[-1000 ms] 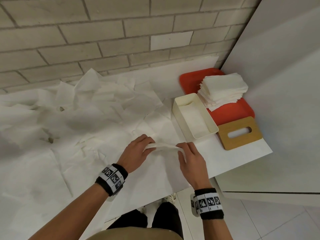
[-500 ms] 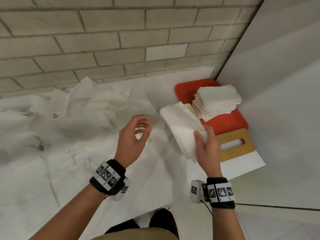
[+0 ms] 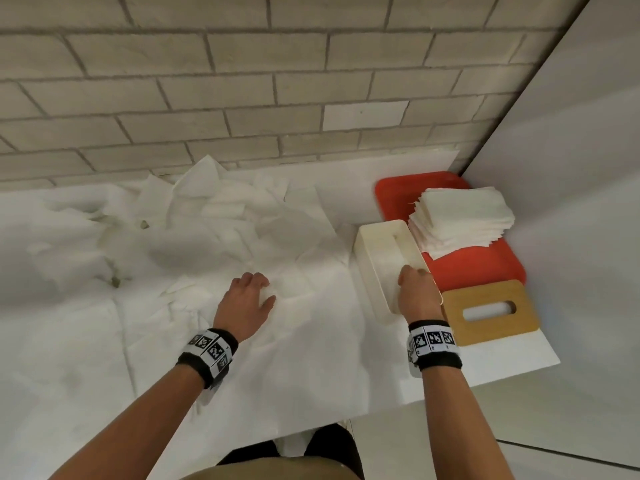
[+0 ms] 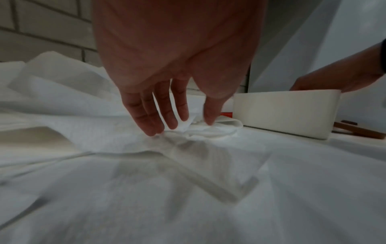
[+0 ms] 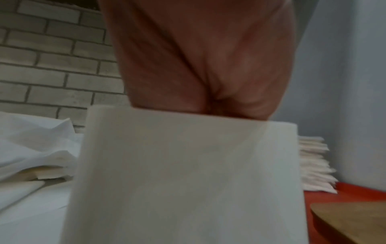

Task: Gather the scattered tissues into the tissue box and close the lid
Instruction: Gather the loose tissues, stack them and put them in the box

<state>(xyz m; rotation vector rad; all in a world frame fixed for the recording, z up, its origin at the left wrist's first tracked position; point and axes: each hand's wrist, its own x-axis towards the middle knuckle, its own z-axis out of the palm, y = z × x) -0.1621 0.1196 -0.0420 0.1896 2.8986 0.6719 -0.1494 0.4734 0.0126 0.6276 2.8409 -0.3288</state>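
A cream tissue box (image 3: 372,271) stands open on the white table, a white tissue lying inside it. My right hand (image 3: 415,285) reaches down into the box's near end. The box wall (image 5: 183,173) hides its fingers, so its hold is unclear. The wooden lid (image 3: 491,311) with its slot lies flat just right of the box. Scattered white tissues (image 3: 214,230) cover the table to the left. My left hand (image 3: 254,292) is down on them, and a bunched tissue (image 4: 200,130) is pinched between its fingers (image 4: 154,122) and thumb.
A red tray (image 3: 481,268) behind the lid carries a stack of folded tissues (image 3: 460,216). A brick wall runs along the back and a white panel closes the right side. The table's front edge (image 3: 485,379) is close to my body.
My right hand carried the folded tissue to the right and lowered it into the box. My left hand let go of that tissue, rose, then came down on the loose tissues.
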